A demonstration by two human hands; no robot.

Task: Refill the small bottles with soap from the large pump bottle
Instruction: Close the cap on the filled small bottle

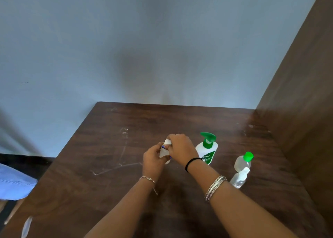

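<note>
Presently your left hand [153,158] holds a small white bottle [163,153] by its body, fingers curled round it, just above the surface [108,147]; your right hand [180,146] has its grip closed over the white cap [168,142] at the bottle's top, and whether that cap is coming off or going on cannot be told.

Risks noted: the bottle is tilted and held off the surface, so a cap that frees suddenly could let the bottle slip or spill; the large pump bottle [207,148] stands just beside your right wrist, and a careless elbow or wrist movement could topple it; two more small bottles sit near the right forearm and could be swept over likewise.

Count: one large pump bottle with green pump, upright; three small bottles in all, namely the white one in hand, one clear with a green cap [243,161], and one clear with a white top [240,178]; two hands, both occupied.
</note>
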